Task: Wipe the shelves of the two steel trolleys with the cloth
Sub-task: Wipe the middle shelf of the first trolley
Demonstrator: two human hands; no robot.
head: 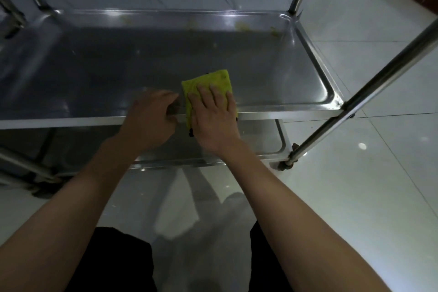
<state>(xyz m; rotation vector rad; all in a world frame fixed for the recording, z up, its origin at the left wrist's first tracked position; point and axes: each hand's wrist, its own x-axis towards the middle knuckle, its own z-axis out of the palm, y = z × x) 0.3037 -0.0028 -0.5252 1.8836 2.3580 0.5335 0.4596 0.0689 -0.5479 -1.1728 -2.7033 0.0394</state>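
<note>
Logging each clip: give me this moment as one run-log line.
right hand: flat on yellow-green cloth | left hand: grips middle shelf front edge | yellowish residue: far rim

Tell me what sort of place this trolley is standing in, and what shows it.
Probably a canteen or commercial kitchen service area, though that is a guess. A tiered steel trolley on castors stands on glossy pale floor tiles, and yellowish food-like smears mark the shelf's far rim.

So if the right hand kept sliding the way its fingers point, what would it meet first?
Bare shelf lies ahead of the right hand and cloth; first it would likely meet the yellowish residue at the far rim.
</note>
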